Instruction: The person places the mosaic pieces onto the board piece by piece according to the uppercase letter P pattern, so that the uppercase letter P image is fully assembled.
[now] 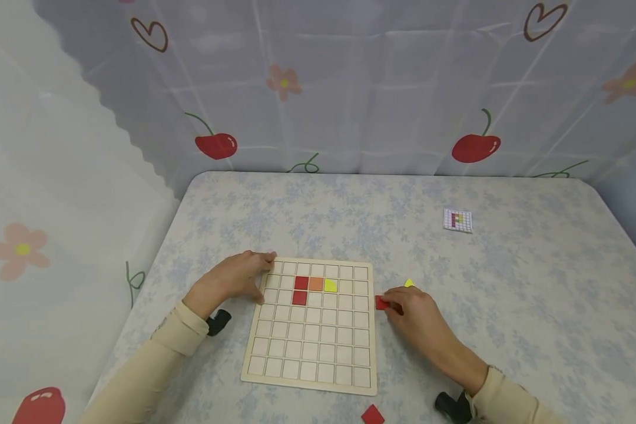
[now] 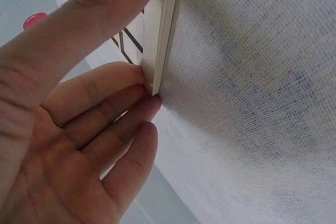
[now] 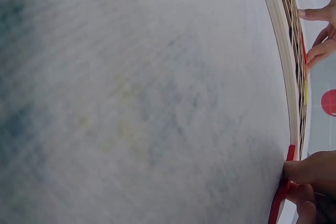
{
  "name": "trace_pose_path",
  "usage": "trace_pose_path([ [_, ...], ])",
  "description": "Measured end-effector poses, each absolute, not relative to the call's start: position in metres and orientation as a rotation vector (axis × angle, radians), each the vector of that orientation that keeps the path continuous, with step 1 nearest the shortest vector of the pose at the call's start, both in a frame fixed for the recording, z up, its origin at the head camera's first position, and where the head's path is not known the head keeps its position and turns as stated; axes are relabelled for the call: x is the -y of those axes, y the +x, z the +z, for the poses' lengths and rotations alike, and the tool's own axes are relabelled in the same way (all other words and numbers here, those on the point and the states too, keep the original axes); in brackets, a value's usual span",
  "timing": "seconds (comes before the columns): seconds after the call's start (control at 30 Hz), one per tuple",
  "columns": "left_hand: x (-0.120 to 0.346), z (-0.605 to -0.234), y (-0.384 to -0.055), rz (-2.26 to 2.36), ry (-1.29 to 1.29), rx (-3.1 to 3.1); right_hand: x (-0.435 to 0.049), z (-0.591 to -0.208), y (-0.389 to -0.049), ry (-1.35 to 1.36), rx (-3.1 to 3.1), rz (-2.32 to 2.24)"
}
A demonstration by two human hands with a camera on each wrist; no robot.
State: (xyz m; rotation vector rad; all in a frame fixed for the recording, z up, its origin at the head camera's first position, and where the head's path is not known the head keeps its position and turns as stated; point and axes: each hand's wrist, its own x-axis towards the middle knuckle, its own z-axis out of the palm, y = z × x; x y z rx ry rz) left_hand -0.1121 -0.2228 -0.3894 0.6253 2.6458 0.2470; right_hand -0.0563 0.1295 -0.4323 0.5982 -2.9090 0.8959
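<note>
A square wooden grid board (image 1: 311, 351) lies flat on the table. Its upper part carries two red square tiles, one at the row's start (image 1: 301, 282) and one below it (image 1: 299, 298). An orange tile (image 1: 315, 284) and a yellow tile with a rounded corner (image 1: 330, 285) continue the row. My left hand (image 1: 235, 277) touches the board's upper left corner, thumb on the left edge and fingers around the corner, as the left wrist view shows. Just off the board's right edge, my right hand (image 1: 416, 318) pinches a red tile (image 1: 381, 302) between thumb and fingers, close over the table.
Behind the right hand a yellow piece (image 1: 409, 282) is partly hidden. Another red tile (image 1: 373, 414) lies below the board's lower right corner. A small card printed with a coloured grid pattern (image 1: 457, 220) sits toward the back right. Patterned curtains (image 1: 350, 88) hang behind the table.
</note>
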Motion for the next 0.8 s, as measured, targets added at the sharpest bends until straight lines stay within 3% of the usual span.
trace_pose_path([
  [0.47, 0.223, -0.388, -0.112, 0.249, 0.639, -2.647, -0.100, -0.430, -0.051, 0.658, 2.838, 1.044],
  [0.8, 0.222, -0.388, -0.112, 0.256, 0.638, -2.649, -0.042, -0.426, -0.049, 0.998, 2.846, 1.064],
])
